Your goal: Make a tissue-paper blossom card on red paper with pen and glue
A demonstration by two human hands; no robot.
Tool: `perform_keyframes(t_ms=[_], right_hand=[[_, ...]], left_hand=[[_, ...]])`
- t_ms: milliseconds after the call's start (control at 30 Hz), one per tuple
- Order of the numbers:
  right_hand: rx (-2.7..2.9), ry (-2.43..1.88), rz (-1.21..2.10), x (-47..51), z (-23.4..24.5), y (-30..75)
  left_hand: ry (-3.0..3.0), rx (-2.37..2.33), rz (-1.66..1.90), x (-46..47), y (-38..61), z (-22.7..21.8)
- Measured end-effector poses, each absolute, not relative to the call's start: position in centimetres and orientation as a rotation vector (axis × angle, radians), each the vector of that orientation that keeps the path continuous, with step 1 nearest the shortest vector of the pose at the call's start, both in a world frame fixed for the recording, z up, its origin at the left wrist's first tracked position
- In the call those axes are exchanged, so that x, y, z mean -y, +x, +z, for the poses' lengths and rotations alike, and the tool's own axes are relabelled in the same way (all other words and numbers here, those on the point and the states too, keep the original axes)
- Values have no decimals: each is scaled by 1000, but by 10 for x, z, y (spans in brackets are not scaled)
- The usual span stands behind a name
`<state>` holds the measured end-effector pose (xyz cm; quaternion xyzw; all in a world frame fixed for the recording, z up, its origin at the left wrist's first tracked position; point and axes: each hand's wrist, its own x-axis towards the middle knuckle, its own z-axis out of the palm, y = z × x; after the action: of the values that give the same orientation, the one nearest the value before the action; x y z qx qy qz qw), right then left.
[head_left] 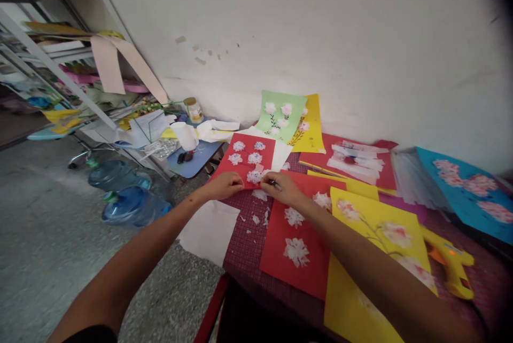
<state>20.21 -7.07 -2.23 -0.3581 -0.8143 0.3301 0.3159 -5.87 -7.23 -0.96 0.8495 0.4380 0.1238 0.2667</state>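
A red sheet of paper (246, 160) with several white-and-blue tissue flowers lies tilted at the table's far left. My left hand (225, 185) is closed at its lower left edge, the fingertips on the paper. At the lower right of that sheet, my right hand (284, 188) is closed round a dark pen-like thing (276, 185), mostly hidden by the fingers. Its fingertips are close beside the lowest tissue flower (255, 176). Beneath my right forearm are another red sheet (276, 249) with white tissue flowers and a yellow sheet (340, 289) with pinkish flowers.
White paper (210, 231) overhangs the table's left edge; tissue scraps (255, 219) lie beside it. A yellow glue gun (452, 263) with an orange light rests at right. Green (294, 98) and yellow (315, 129) flower sheets lean on the wall. Water bottles (136, 207) stand on the floor.
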Motion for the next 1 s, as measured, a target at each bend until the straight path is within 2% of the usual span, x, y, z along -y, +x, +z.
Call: perform_keyframes(t_ms=[200,533,767,1000], right_hand=[[2124,-875,872,71,-30,205],[2156,-843,725,79,-30,199],[2213,-774,633,88,-27,194],[2214,-781,584,98,-18,192]], left_hand=[[2229,-1232,356,77,-57,-10],[1701,-1859,757,43,-110,-21],[1365,-1870,808,24,-119,-38],[1348,-1857,979,29,-119,-31]])
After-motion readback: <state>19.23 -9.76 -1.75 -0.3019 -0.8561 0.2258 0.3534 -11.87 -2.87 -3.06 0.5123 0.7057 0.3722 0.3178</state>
